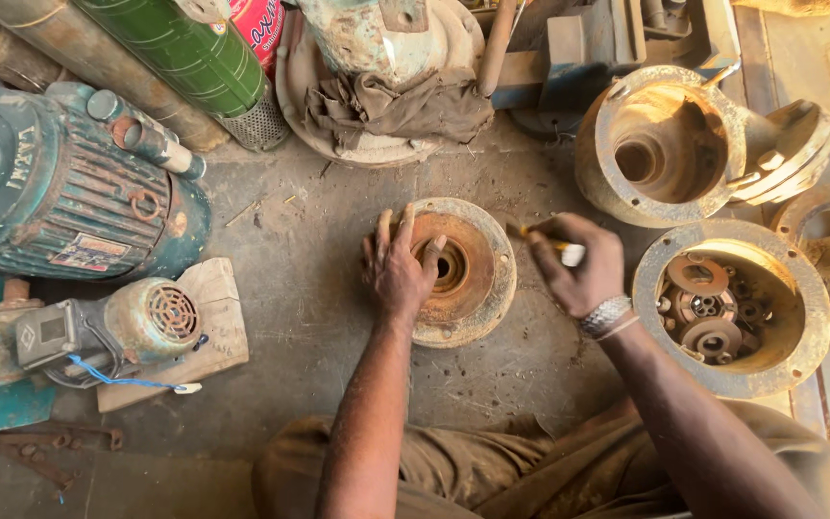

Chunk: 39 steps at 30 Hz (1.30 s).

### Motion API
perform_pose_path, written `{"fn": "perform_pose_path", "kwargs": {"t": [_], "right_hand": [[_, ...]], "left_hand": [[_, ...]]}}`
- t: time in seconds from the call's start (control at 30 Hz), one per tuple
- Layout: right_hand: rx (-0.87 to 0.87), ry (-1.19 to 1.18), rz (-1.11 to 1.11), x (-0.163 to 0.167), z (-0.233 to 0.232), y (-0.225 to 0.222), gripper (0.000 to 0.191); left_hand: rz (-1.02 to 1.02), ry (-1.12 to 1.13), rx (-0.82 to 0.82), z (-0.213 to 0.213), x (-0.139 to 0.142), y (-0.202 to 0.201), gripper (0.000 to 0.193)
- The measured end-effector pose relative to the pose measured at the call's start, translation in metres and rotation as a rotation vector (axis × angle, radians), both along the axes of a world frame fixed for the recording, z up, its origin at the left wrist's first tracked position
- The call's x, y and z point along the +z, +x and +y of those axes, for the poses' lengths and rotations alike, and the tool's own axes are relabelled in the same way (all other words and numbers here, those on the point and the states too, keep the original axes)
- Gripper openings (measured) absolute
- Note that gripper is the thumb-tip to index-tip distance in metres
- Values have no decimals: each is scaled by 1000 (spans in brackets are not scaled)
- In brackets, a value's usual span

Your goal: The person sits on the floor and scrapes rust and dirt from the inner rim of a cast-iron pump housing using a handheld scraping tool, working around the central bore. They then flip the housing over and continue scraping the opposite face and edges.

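A rusty round flange plate [477,252] with a central hole lies flat on the concrete floor in front of me. My left hand [398,269] rests on its left side, fingers spread, one fingertip at the edge of the hole. My right hand [578,261] hovers just right of the plate, closed around a small tool with a yellow handle [534,234] that points toward the plate's upper right edge. A metal bracelet sits on the right wrist.
A large teal electric motor [60,183] and a small pump [117,332] on a wooden board lie at left. A rusty housing [670,144] and a bowl-shaped casing [799,327] with several small parts stand at right. A rag-covered part [386,106] sits behind.
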State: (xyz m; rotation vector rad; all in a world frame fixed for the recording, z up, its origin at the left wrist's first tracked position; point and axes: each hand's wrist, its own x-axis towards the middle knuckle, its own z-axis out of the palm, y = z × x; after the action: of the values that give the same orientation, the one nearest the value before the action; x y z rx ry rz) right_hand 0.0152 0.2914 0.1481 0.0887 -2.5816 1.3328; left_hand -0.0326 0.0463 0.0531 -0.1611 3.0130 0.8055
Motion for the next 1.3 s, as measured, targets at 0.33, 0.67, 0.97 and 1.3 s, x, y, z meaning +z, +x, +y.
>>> {"fn": "perform_pose_path", "kwargs": {"t": [0.33,0.67,0.97,1.3], "right_hand": [[-25,-157,-31,-6,2,0,17],[10,-145,-98,-12,-9,5,18],[-37,-50,96,-26,-17,4,15],[-104,107,57,-9,-25,7,20]], "left_hand": [[15,95,-1,-6,-10,4,83],[-29,43,1,-18,-25,-4,87],[20,74,0,-24,-24,1,85],[84,92,1,-24,-23,5,85]]}}
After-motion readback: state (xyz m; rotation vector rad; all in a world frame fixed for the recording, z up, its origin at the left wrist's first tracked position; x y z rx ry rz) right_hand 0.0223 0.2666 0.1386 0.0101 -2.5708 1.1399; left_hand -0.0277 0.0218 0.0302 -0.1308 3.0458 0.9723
